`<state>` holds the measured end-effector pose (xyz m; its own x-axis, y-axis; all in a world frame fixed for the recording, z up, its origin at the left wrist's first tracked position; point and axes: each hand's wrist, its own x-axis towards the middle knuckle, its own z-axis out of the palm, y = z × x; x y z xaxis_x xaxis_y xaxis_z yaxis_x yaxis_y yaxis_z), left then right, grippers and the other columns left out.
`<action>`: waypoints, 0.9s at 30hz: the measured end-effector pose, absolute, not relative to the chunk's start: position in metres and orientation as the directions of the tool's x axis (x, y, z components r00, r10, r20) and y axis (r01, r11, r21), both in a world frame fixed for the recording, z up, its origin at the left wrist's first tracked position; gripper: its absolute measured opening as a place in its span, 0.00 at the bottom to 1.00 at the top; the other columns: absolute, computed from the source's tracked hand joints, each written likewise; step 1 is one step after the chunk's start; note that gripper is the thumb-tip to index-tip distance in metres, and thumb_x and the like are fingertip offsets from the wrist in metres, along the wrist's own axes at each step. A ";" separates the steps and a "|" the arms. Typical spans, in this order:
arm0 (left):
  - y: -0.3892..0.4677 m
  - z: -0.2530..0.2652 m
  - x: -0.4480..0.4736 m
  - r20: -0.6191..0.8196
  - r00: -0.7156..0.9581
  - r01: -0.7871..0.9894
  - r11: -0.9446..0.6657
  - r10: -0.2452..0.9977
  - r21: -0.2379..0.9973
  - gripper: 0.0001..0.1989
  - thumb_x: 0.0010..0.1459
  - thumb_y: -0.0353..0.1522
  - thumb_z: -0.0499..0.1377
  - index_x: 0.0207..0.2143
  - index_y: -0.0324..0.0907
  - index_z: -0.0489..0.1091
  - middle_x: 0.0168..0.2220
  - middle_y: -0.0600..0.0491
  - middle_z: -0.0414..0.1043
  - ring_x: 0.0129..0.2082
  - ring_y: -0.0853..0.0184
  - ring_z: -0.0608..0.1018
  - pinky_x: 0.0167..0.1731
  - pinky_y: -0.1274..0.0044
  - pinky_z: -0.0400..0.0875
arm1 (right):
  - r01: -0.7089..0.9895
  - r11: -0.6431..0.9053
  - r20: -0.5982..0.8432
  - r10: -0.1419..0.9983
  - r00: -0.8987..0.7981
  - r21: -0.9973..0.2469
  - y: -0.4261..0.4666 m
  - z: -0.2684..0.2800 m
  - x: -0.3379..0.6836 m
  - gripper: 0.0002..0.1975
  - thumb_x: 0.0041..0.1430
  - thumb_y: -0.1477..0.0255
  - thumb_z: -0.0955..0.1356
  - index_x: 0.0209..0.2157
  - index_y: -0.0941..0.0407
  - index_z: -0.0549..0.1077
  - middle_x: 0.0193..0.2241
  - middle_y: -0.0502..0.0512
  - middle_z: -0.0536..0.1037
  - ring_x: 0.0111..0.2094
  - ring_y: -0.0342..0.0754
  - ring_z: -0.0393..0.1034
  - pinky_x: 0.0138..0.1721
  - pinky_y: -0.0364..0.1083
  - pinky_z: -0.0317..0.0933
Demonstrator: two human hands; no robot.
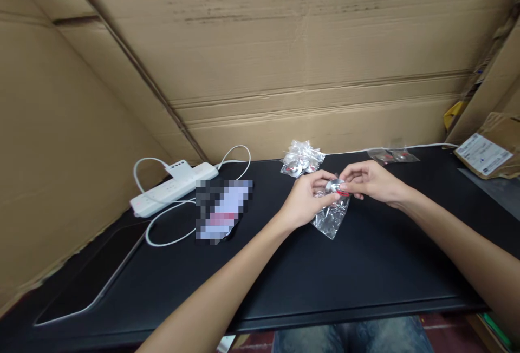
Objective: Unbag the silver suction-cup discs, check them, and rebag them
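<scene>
Both hands meet over the black table around a clear plastic bag (331,220) with a round, shiny metal disc (335,185) at its top. My left hand (307,197) pinches the bag and disc from the left, thumb in front. From the right, my right hand (368,182) has its thumb and fingers closed on the disc's edge, beside a red marking. Whether the disc is inside the bag or partly out of it I cannot tell. Just behind my left hand lies a pile of similar clear bags (303,157) with silvery round pieces and red marks.
A white power strip (174,189) with looping cables and a pixelated phone-like object (225,209) lie left. Nearer is a dark flat panel (93,272). Back right are more small bags (393,155) and a labelled brown package (491,150). Cardboard walls (300,44) enclose the table.
</scene>
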<state>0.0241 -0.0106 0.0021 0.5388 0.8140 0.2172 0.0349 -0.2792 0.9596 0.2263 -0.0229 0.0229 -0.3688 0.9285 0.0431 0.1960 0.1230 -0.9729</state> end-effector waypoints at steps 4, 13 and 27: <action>-0.013 0.003 0.024 0.306 0.509 0.117 -0.417 0.805 0.901 0.14 0.54 0.31 0.66 0.44 0.41 0.73 0.43 0.49 0.77 0.43 0.62 0.80 0.47 0.66 0.75 | 0.226 0.128 0.039 0.932 -0.362 -0.966 -0.020 0.018 0.228 0.14 0.49 0.63 0.76 0.32 0.57 0.76 0.25 0.52 0.75 0.21 0.39 0.63 0.20 0.41 0.57; -0.014 0.006 0.026 0.357 0.469 0.091 -0.447 0.808 0.890 0.15 0.54 0.34 0.66 0.44 0.42 0.72 0.45 0.48 0.77 0.46 0.61 0.79 0.50 0.66 0.72 | 0.187 0.103 0.042 0.952 -0.303 -0.977 -0.026 0.028 0.223 0.13 0.54 0.63 0.74 0.33 0.59 0.77 0.19 0.49 0.72 0.16 0.38 0.61 0.18 0.40 0.55; -0.012 0.003 0.028 0.327 0.367 -0.089 -0.317 0.871 0.944 0.14 0.52 0.32 0.67 0.40 0.40 0.70 0.37 0.50 0.76 0.36 0.64 0.81 0.41 0.69 0.78 | 0.287 0.332 0.264 0.931 -0.251 -0.898 -0.033 0.031 0.212 0.14 0.56 0.61 0.71 0.36 0.58 0.78 0.31 0.55 0.77 0.23 0.41 0.66 0.23 0.42 0.60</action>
